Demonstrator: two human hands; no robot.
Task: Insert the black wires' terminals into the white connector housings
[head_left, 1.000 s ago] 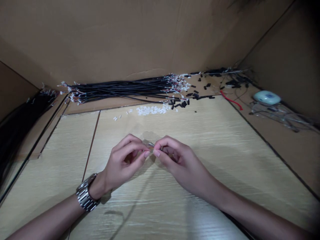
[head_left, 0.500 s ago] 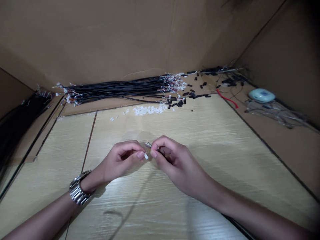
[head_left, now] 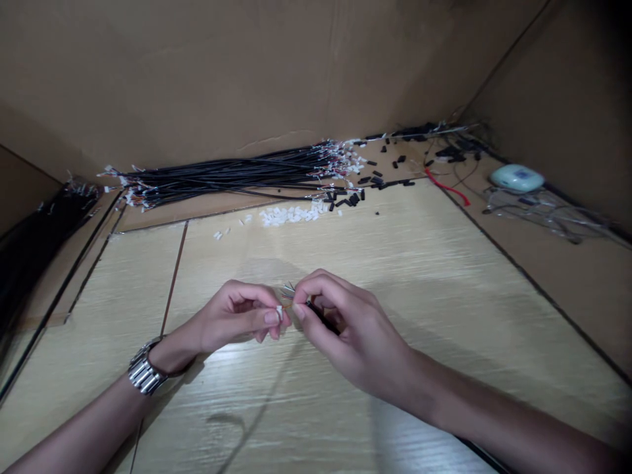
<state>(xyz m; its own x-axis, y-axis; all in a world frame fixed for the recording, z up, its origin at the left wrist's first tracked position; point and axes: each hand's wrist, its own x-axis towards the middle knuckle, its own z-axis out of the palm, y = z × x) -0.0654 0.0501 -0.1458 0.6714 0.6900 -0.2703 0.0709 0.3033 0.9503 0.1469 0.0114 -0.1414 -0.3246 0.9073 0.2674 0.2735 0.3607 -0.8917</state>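
Between thumb and fingertips, my left hand [head_left: 241, 313] pinches a small white connector housing [head_left: 280, 311]. Close on its right, my right hand [head_left: 340, 322] grips the end of a black cable [head_left: 322, 317], with the thumb and forefinger at its wires. A thin yellowish wire runs from these fingertips to the white housing; how far it goes in is too small to tell. Several other loose wires [head_left: 287, 289] fan out above the fingertips. The cable passes under my right palm and shows again below the forearm.
A bundle of black cables [head_left: 232, 172] lies along the back cardboard wall. In front of it are a pile of white housings [head_left: 291, 214] and black sleeve pieces [head_left: 353, 199]. More cables [head_left: 44, 227] lie at left. A red strip [head_left: 447, 187] and pale green case [head_left: 517, 178] are at right.
My left fingers have shifted slightly left and turned the white housing more upright. My right hand stays close by, and more of the black cable shows in its grip.
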